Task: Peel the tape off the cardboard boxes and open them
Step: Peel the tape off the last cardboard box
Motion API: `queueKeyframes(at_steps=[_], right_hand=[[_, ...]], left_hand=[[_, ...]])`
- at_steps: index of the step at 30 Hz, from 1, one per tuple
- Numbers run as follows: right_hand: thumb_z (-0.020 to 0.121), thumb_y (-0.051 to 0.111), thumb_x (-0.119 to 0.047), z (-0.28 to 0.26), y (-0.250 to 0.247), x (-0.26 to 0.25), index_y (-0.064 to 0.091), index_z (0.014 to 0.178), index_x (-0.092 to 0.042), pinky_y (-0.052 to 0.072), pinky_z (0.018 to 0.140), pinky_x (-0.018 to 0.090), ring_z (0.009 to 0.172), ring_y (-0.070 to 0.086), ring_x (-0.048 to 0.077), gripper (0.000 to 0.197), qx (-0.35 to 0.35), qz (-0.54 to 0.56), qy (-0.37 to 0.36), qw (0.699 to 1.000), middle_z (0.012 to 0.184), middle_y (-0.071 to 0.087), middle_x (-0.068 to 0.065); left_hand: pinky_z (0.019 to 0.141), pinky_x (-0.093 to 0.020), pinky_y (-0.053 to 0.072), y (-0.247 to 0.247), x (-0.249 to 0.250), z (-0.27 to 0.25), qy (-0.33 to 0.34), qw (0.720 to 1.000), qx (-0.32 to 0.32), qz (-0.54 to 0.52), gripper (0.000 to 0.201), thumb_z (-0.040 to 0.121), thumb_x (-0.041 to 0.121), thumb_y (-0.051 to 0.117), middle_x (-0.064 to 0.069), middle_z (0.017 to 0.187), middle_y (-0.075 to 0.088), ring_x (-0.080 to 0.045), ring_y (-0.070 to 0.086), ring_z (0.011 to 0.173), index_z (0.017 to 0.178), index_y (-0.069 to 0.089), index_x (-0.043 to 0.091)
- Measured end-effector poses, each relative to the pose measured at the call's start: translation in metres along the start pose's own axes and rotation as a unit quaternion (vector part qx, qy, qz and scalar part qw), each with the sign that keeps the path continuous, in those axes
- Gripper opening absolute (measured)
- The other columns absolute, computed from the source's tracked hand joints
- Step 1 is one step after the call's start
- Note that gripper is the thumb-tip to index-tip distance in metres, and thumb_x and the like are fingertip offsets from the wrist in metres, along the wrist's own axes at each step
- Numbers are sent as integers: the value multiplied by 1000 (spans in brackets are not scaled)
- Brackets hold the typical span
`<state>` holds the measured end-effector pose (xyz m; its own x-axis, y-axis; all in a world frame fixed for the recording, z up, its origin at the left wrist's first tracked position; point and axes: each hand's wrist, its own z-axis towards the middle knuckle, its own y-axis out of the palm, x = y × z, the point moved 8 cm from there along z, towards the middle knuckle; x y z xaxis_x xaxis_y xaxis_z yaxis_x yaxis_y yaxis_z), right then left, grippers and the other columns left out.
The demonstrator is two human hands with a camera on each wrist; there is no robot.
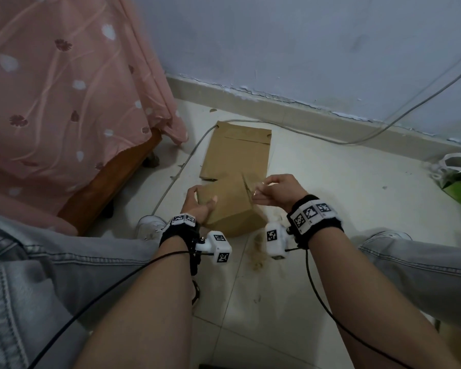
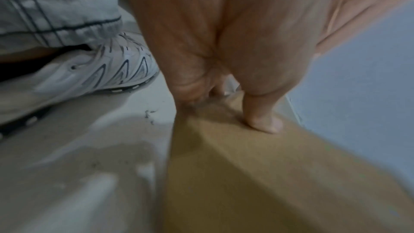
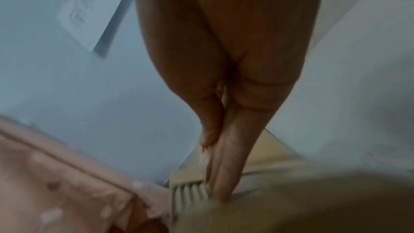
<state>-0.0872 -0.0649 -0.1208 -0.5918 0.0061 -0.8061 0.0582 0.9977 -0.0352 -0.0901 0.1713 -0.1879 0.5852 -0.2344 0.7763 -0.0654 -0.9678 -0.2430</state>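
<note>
A small brown cardboard box (image 1: 230, 209) stands on the floor tiles between my knees. My left hand (image 1: 200, 202) grips its left end, thumb (image 2: 265, 123) pressed on the top face and fingers round the far side. Over the box's right top edge, my right hand (image 1: 259, 192) pinches a strip of clear tape (image 1: 252, 188) between thumb and fingers. The right wrist view is blurred; there the fingertips (image 3: 224, 180) meet at a pale ribbed band on the box (image 3: 302, 210). A flattened cardboard box (image 1: 237, 153) lies just behind.
A bed with a pink flowered sheet (image 1: 64, 102) fills the left. A grey cable (image 1: 171, 179) runs along the floor beside the flat cardboard and up the wall. A green bag (image 1: 458, 182) sits at the right. My white shoe (image 2: 100, 70) is by the box.
</note>
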Motion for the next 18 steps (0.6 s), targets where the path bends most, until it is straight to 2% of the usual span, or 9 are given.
queueKeyframes(at_steps=[2,3,4,6,8,10,12,15,18], right_hand=[[94,56,5,-2,3,-17,56,85,2,61,73,42,69,71,29,9,-40,18,-7,999,82,66,29],[94,56,4,-3,5,-26,56,89,4,61,74,42,72,71,31,5,-51,-4,-10,999,86,67,30],[95,56,3,-4,6,-33,56,93,4,61,75,42,76,72,33,2,-53,-37,-9,998,89,68,30],[95,57,-1,-4,7,-36,56,95,1,62,72,41,76,72,32,3,-40,-101,-5,994,90,70,27],[95,59,-4,-4,8,-28,58,96,0,62,65,36,71,72,28,5,-28,-131,3,991,89,71,23],[93,61,-3,0,11,-15,59,106,6,61,76,45,85,72,35,16,-27,-131,14,991,98,70,26],[94,57,1,-1,16,-7,55,113,8,57,85,51,93,70,42,20,-31,-105,24,994,102,67,33],[98,51,1,-2,22,-4,53,115,6,60,79,46,82,72,37,18,-51,-92,25,994,91,69,32],[98,47,5,-2,16,0,57,112,8,62,71,41,71,70,33,18,-35,-85,29,995,86,67,29]], left_hand=[[93,-51,52,4,-5,-4,10,1000,-19,12,59,92,17,66,-19,121,62,-28,62,94,140,35,33],[93,-50,51,12,-6,-6,18,998,-38,37,63,92,10,65,-20,124,61,-29,62,98,142,35,33],[92,-47,50,21,-6,-9,28,995,-56,77,71,90,6,67,-21,132,54,-32,59,110,145,32,35],[94,-42,47,39,3,-14,57,981,-67,172,99,80,1,73,-18,149,33,-35,44,131,152,18,40],[107,-42,38,50,19,-17,90,972,-55,210,128,67,2,84,-12,158,10,-31,26,143,155,-2,37],[117,-45,28,58,34,-15,129,963,-65,229,145,56,13,93,-3,162,-2,-27,14,148,153,-12,36],[117,-47,28,66,44,-15,149,949,-93,263,148,53,24,94,5,163,-6,-24,11,149,152,-14,39],[114,-49,32,74,48,-14,162,920,-116,338,141,55,26,93,9,163,-3,-27,12,148,154,-7,39],[109,-45,39,70,45,-12,175,920,-95,338,128,53,27,94,4,157,12,-31,29,140,151,13,38]])
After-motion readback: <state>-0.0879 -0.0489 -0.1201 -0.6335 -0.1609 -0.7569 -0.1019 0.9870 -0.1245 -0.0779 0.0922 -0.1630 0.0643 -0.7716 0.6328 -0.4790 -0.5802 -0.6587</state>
